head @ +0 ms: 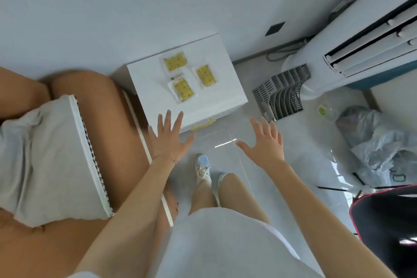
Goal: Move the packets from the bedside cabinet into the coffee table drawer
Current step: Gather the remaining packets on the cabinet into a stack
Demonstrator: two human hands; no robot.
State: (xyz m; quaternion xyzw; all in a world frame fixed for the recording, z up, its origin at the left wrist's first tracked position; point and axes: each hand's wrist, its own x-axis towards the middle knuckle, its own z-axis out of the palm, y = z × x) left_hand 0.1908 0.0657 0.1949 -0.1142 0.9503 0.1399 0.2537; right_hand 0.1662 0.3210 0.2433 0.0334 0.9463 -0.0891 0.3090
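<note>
Three clear packets with yellow contents lie flat on top of the white bedside cabinet (228, 88): one at the back (175, 61), one to the right (205, 75), one nearest me (183, 89). My left hand (168, 140) hovers open with fingers spread just in front of the cabinet's near left corner. My right hand (266, 143) is open too, held over the floor to the right of the cabinet front. Neither hand touches a packet. The coffee table drawer is not in view.
A brown bed (126, 142) with a grey pillow (52, 160) lies to the left, against the cabinet. A grey file rack (282, 95) and a standing air conditioner (352, 52) stand on the right. Crumpled plastic wrap (379, 140) and a black bag (388, 216) lie farther right.
</note>
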